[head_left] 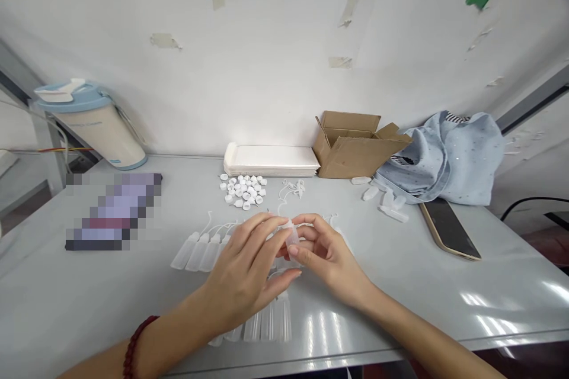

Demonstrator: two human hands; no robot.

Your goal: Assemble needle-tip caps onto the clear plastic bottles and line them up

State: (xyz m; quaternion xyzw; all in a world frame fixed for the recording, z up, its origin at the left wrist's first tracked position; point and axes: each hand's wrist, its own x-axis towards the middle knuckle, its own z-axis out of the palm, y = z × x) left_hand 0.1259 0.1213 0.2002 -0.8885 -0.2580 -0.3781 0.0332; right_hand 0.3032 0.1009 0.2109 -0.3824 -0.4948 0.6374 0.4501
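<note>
A small translucent squeeze bottle (292,239) is between my hands, standing nearly upright above the table. My right hand (331,254) is closed around it, thumb in front and fingers behind. The fingertips of my left hand (251,260) press at its neck from the left, while the left thumb sits lower and apart from it. Thin white cord rises by the bottle's top. Capped bottles with cords (201,253) lie in a row left of my hands. More bottles (269,321) lie under my left wrist, partly hidden.
White caps (243,190) are heaped behind my hands, beside loose white cords (293,188). Behind them are stacked white trays (272,160) and an open cardboard box (360,154). Loose bottles (393,206), a phone (451,228) and blue cloth (462,157) lie right; a tumbler (102,130) stands left.
</note>
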